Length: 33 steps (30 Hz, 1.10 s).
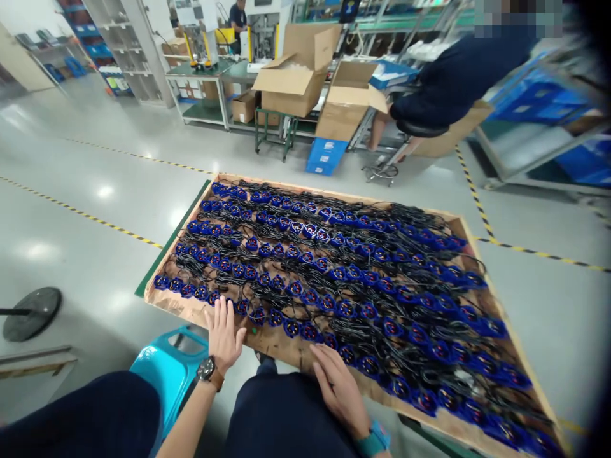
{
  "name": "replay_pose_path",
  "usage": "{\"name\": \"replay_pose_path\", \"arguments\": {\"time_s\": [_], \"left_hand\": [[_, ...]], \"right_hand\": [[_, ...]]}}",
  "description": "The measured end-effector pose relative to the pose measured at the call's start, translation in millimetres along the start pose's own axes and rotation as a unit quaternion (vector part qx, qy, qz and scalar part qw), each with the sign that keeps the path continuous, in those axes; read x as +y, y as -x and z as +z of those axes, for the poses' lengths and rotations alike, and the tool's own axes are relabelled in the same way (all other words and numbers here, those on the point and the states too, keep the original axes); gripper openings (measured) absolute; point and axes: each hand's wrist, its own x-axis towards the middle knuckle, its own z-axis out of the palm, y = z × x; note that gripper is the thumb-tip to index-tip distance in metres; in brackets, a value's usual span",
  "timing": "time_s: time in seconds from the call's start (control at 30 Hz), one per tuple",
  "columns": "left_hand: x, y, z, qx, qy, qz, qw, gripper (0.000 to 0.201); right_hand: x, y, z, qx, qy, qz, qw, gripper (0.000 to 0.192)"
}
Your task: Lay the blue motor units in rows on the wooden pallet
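A wide shallow tray stands in front of me, its brown lining covered with rows of round blue parts and bundles of black cable. My left hand, with a watch at its wrist, lies over the near edge with its fingers stretched out, the tips by the front row of blue parts. At the same edge, farther right, my right hand rests with fingers extended and nothing in it; a teal band circles its wrist. Both palms face down.
A turquoise plastic stool is at my left, near a round black base. Beyond the tray are open cardboard boxes, blue bins and a seated person. Another person is by the far machines. Yellow-black tape marks the floor.
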Motion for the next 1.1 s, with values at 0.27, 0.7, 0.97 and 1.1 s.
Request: {"name": "replay_pose_path", "arguments": {"time_s": [0.27, 0.7, 0.97, 1.1], "left_hand": [[43.5, 7.1, 10.6, -0.045, 0.008, 0.069, 0.997, 0.083], [106.2, -4.5, 10.0, -0.07, 0.052, 0.17, 0.982, 0.08], [114.9, -5.8, 17.1, -0.084, -0.002, 0.193, 0.978, 0.077], [140.4, -6.4, 9.7, -0.08, 0.002, 0.239, 0.968, 0.079]], "right_hand": [[0.3, 4.2, -6.1, 0.028, -0.002, 0.039, 0.999, 0.036], [4.2, 9.5, -24.3, 0.08, -0.033, 0.083, 0.993, 0.033], [11.5, 23.0, -46.9, 0.147, -0.04, 0.115, 0.982, 0.03], [19.2, 33.8, -62.1, 0.193, -0.041, 0.136, 0.971, 0.03]]}}
